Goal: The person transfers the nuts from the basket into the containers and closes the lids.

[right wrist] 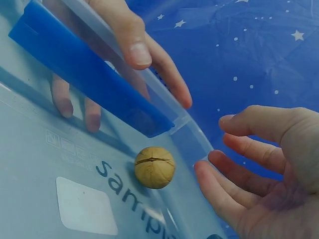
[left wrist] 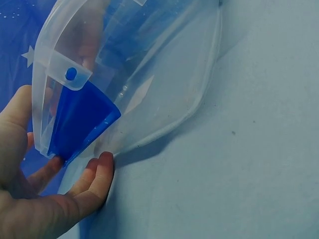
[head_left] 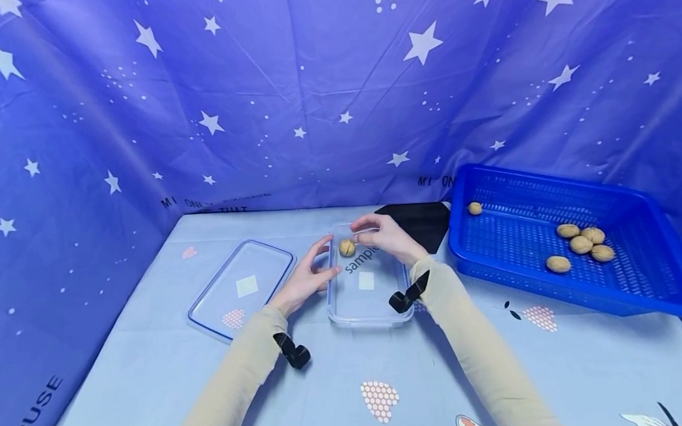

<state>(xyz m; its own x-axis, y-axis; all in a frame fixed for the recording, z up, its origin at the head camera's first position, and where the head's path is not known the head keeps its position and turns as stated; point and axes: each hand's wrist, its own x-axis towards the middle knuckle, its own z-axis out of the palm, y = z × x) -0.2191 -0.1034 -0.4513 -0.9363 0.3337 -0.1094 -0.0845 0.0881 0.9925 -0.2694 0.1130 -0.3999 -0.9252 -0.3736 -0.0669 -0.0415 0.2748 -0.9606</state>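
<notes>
A clear plastic food container (head_left: 370, 309) stands on the table, with one walnut (head_left: 347, 247) in its far left part. In the right wrist view that walnut (right wrist: 155, 168) rests on the bottom beside the word "sample". My left hand (head_left: 305, 279) holds the container's left wall, its thumb at the rim and other fingers outside, as the left wrist view shows of the hand (left wrist: 50, 189). Over the container's far right corner is my right hand (head_left: 391, 237). Its loosely bent fingers (right wrist: 249, 181) hold nothing and are apart from the walnut.
Left of the container lies its clear lid (head_left: 245, 261) with a blue seal. A blue plastic basket (head_left: 519, 244) at the right holds several walnuts (head_left: 581, 244). Behind the container is a black patch (head_left: 420, 221). A starry blue curtain (head_left: 304, 98) hangs along the table's back.
</notes>
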